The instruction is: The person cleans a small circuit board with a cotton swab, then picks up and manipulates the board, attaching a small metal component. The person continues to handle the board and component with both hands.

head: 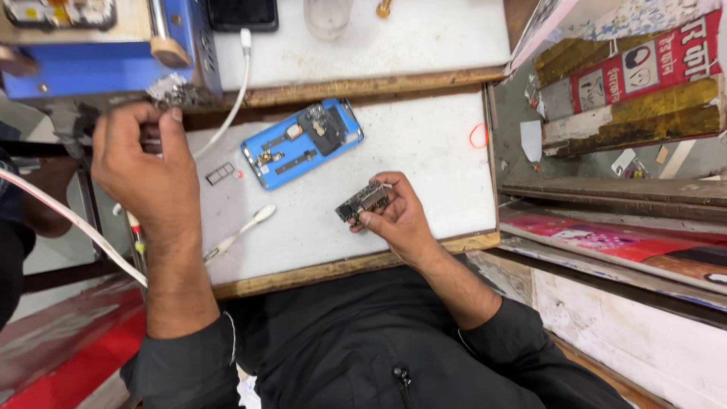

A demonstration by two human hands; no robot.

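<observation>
My right hand [397, 216] holds a small dark circuit board [363, 201] by its edge, just above the white work surface [424, 148]. My left hand [148, 167] is raised at the left edge of the table, fingers curled beside a metal clamp part [176, 92] under a blue machine [98, 64]; what it grips is hidden. An opened blue phone shell [303, 142] with parts inside lies between the two hands. A small metal card tray [219, 174] sits beside it.
A white cable [236, 95] runs from the back to the left. Another white cable [68, 220] crosses under my left arm. White plastic tweezers [241, 229] lie near the front edge. An orange rubber band [478, 136], a clear glass [327, 17] and cluttered shelves [628, 83] stand right.
</observation>
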